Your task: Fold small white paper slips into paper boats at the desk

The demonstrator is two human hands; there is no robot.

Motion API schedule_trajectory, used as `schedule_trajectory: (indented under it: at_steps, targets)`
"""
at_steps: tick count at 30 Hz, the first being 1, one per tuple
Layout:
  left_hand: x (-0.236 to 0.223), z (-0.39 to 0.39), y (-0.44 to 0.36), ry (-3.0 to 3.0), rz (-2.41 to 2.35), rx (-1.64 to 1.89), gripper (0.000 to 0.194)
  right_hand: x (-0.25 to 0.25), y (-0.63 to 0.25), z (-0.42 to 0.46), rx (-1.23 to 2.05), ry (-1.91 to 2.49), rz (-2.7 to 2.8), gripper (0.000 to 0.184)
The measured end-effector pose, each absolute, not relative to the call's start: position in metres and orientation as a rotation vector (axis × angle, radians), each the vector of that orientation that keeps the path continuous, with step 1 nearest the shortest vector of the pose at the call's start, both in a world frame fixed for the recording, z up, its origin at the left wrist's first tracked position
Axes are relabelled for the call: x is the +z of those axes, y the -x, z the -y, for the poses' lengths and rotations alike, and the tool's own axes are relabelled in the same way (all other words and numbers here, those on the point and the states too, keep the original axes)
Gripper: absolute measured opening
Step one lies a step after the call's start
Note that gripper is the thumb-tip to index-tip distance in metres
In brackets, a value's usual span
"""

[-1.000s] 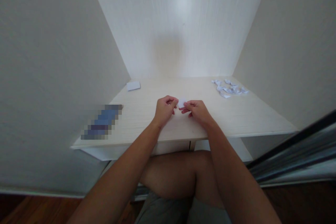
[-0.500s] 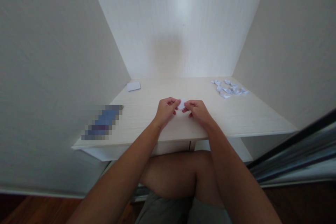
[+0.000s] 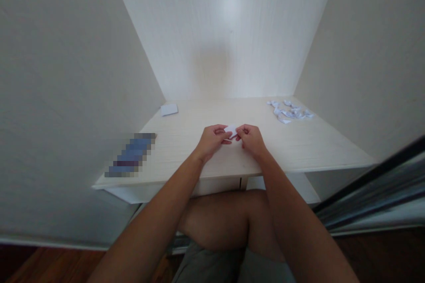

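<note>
A small white piece of paper (image 3: 231,131) is held between my two hands, just above the middle of the desk. My left hand (image 3: 213,140) pinches its left side, with the thumb lying across the front. At its right edge, the thumb and fingertips of my right hand (image 3: 250,138) are closed on the paper. Part of the sheet is hidden behind my fingers, and I cannot tell whether it is folded.
A stack of white paper (image 3: 169,109) lies at the back left of the pale desk (image 3: 186,124). Several folded or twisted white paper pieces (image 3: 288,111) sit at the back right. A blurred-out blue object (image 3: 133,154) rests by the left wall. Walls enclose the desk on three sides.
My left thumb has shifted right over the paper, and more of the white sheet shows between my hands. My right fingers have closed in at its right edge.
</note>
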State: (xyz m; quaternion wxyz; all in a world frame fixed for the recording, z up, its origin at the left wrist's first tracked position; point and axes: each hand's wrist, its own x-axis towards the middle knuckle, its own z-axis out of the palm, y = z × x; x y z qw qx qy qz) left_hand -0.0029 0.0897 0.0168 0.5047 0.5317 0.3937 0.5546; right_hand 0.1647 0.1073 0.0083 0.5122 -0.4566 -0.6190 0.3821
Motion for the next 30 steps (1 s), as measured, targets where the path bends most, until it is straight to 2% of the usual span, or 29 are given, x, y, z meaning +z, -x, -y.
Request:
schedule_trajectory:
  at_steps: [4,7,12,17,24,30]
  targets:
    - [0.017,-0.09,0.004,-1.269,-0.933,1.419,0.041,0.008,-0.162,-0.106,0.96,1.005,1.439,0.021]
    - [0.018,-0.089,0.003,-1.296,-0.905,1.465,0.044,0.009,-0.159,-0.105,0.976,0.917,1.395,0.028]
    - [0.021,-0.088,0.003,-1.433,-0.879,1.392,0.035,0.011,-0.158,-0.106,1.012,0.854,1.337,0.021]
    - [0.022,-0.086,0.005,-1.553,-0.908,1.358,0.039,0.014,-0.165,-0.107,1.036,0.863,1.246,0.02]
    - [0.021,-0.087,0.006,-1.656,-0.966,1.401,0.033,0.016,-0.167,-0.104,1.077,0.853,1.202,0.022]
    - [0.021,-0.087,0.005,-1.733,-0.945,1.432,0.02,0.017,-0.168,-0.103,1.091,0.855,1.183,0.022]
